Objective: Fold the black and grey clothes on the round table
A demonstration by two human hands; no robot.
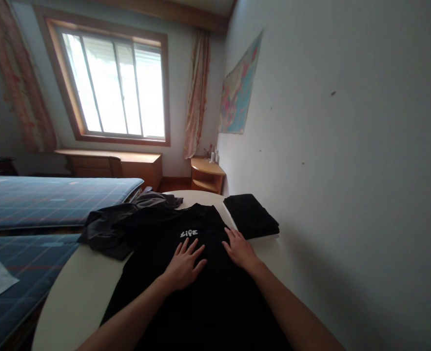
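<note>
A black cotton-looking T-shirt (210, 278) with small white lettering (188, 233) on its chest lies spread across the round, cream-white table (80, 287). Its collar (197, 207) points towards the table's far edge, on the window side, and its long axis runs from there to the near edge, where the hem drops out of view. The cloth lies directly beneath the fingers and stretches away both ahead of them and back under the forearms.

The left hand (185, 269) is nearer the shirt's midline, its fingertips just short of the lettering. The right hand (240, 249) rests along the shirt's right border. Both have palms down and fingers fanned out, released, gripping nothing.

Just beyond the right hand, by the table's right edge, sits a neatly folded black fabric stack (252, 214) with a white layer underneath. Across the shirt, a crumpled dark-grey garment heap (107, 229) meets its left sleeve area and reaches the table's left edge, beside a blue plaid mattress (54, 197).
</note>
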